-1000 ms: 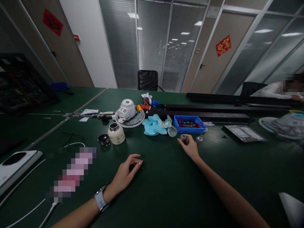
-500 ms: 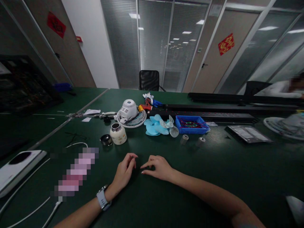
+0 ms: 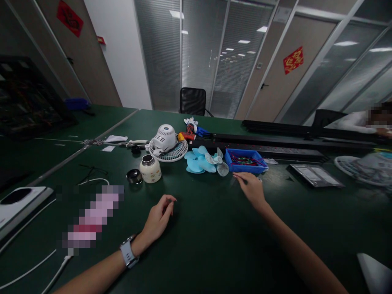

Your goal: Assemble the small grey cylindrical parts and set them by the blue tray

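My left hand (image 3: 159, 216) rests on the green table, fingers loosely curled and slightly apart, holding nothing visible. A watch (image 3: 129, 251) is on that wrist. Beyond it stand a cream jar (image 3: 150, 170) and its dark lid (image 3: 134, 176). My right hand (image 3: 252, 191) reaches forward with its index finger stretched out and a gap at the thumb. Its fingertips are over a small metal cylinder, which is mostly covered. A second metal cylinder (image 3: 259, 179) is almost wholly behind this hand. Close by lie blue fan blades (image 3: 200, 160) and clear fan blades (image 3: 223, 168).
A blue tray (image 3: 247, 166) holds wires. Farther back are a white fan head on its grille (image 3: 170, 156), a red power drill (image 3: 188, 136) and long black bars (image 3: 269, 151). A flat packet (image 3: 315, 175) lies right. Cables (image 3: 58, 275) run at left. Another person sits far right.
My right hand has moved from beside the left hand, forward and right, to the metal cylinders. My left hand stays in place. The view has shifted slightly.
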A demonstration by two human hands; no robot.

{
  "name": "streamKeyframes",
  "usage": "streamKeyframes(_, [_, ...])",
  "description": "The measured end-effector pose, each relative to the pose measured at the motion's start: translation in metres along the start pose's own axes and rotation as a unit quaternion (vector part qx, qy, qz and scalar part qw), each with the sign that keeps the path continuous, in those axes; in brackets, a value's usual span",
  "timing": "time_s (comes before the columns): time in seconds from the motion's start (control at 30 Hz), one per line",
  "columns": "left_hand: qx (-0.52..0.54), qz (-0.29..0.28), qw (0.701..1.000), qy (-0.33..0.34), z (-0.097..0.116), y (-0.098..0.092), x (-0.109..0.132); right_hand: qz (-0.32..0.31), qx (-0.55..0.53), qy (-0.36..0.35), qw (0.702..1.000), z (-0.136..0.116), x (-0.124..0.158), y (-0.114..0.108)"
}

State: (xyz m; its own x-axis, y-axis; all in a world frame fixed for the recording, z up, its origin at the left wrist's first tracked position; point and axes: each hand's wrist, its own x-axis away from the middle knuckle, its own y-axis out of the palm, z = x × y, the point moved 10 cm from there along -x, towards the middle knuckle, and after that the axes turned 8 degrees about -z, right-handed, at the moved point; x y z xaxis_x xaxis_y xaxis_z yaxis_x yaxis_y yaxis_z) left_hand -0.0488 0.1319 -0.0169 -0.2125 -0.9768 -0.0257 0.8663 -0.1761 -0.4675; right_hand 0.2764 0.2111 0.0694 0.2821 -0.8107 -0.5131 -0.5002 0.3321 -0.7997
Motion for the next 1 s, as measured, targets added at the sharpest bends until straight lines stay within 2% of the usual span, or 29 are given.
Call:
streamKeyframes(0.13, [-0.002,0.001,1.000,-0.001,0.000,-0.001,0.001,-0.014,0.068,0.017,0.997,0.014,-0.006,0.004])
streamKeyframes(0.23, [-0.006,0.004,1.000,0.000,0.002,-0.001,0.001,-0.025,0.081,0.016,0.996,0.012,-0.007,0.008])
streamKeyframes(0.43, [-0.003,-0.001,1.000,-0.001,0.004,-0.001,0.001,-0.047,0.096,0.018,0.994,0.013,-0.007,0.001])
streamKeyframes(0.57, [-0.009,-0.002,1.000,0.003,0.003,0.000,0.002,-0.094,0.120,0.012,0.988,0.017,-0.009,0.010])
streamKeyframes(0.73, [-0.013,0.002,1.000,0.006,0.004,-0.001,0.000,-0.104,0.154,-0.009,0.982,0.011,-0.007,0.012])
streamKeyframes(0.8, [-0.013,0.002,1.000,0.003,0.005,-0.001,0.000,-0.089,0.165,-0.028,0.982,0.006,-0.003,0.005])
streamKeyframes(0.87, [-0.016,0.003,1.000,-0.001,0.006,-0.002,0.000,-0.035,0.177,-0.028,0.983,0.007,0.006,-0.014])
streamKeyframes(0.93, [-0.018,0.000,1.000,-0.005,0.007,-0.001,0.001,0.028,0.190,0.010,0.981,0.023,0.018,-0.036])
streamKeyframes(1.0, [-0.019,-0.007,1.000,-0.006,0.008,0.000,0.001,0.045,0.172,0.053,0.983,0.049,0.032,-0.046])
